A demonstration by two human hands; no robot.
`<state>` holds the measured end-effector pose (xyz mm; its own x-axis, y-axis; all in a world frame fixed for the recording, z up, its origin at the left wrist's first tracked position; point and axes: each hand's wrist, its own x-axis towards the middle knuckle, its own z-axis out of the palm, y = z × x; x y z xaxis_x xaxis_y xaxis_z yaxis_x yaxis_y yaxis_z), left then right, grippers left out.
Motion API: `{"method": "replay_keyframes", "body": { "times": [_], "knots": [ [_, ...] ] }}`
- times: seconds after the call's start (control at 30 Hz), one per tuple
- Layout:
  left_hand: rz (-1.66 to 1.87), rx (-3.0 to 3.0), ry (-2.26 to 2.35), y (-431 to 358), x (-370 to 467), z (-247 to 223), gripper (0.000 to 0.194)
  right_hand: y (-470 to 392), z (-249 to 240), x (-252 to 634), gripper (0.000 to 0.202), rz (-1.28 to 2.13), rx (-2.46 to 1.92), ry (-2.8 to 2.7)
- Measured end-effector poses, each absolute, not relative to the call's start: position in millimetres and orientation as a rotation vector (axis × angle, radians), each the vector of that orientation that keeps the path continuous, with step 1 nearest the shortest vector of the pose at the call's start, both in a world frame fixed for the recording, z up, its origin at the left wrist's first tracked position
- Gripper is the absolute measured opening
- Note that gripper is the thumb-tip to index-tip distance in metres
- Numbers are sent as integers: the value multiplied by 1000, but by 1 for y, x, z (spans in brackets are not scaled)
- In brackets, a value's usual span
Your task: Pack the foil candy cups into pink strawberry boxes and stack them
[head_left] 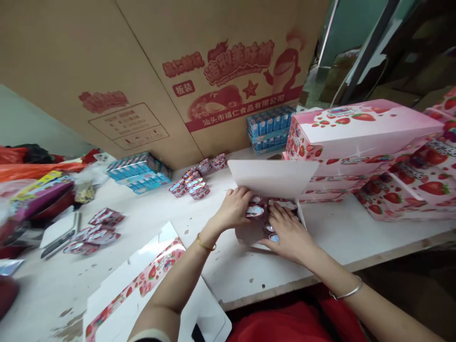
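Observation:
An open white cardboard box (272, 176) stands in front of me with its lid raised at the back. Inside lie several small strawberry-print candy packs (255, 211) with shiny oval tops. At the box's left side, my left hand (233, 208) is closed around one of these packs, its fingertips partly hidden behind it. My right hand (288, 232) reaches into the box, fingers stretched out and lying over the packs; they cover part of the contents. Left of the box, a flat, unfolded strawberry-print carton (153, 273) lies partly under my left forearm.
Closed pink strawberry boxes (366, 128) are stacked at the right. Loose packs (197, 189) sit behind the box, more (103, 233) at the left. Blue carton packs (140, 171) stand before a large brown cardboard box (228, 28). The table's front edge (270, 290) runs close to me.

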<state>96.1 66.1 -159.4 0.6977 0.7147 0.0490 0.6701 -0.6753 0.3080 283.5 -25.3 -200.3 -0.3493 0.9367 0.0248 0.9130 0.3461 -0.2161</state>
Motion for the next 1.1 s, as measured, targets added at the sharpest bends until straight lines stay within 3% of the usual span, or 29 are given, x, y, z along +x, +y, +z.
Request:
{"method": "replay_keyframes", "body": {
  "times": [0.13, 0.23, 0.33, 0.47, 0.53, 0.67, 0.8, 0.97, 1.1],
  "knots": [
    [95, 2774, 1117, 75, 111, -173, 66, -27, -204, 284, 59, 172, -1662, -2467],
    [334, 2667, 1023, 91, 85, -179, 53, -26, -212, 287, 65, 82, -1622, -2451],
    [571, 2527, 1387, 117, 29, -187, 43, -27, -223, 290, 69, -9, -1568, -2433],
    [307, 2435, 2031, 139, -49, -210, 90, -28, -233, 292, 62, -138, -1431, -2413],
    [115, 2429, 2090, 141, -72, -225, 96, -28, -233, 292, 59, -203, -1350, -2392],
    [97, 2518, 2081, 139, -84, -245, 86, -30, -221, 289, 53, -235, -1243, -2367],
    [264, 2550, 2003, 135, -80, -245, 72, -36, -209, 285, 34, -202, -1192, -2406],
    [742, 2276, 1853, 107, -72, -222, 75, -41, -194, 280, 32, -40, -1443, -2489],
    [985, 1931, 1347, 71, -41, -188, 77, -41, -182, 279, 35, 101, -1653, -2479]
  ]
}}
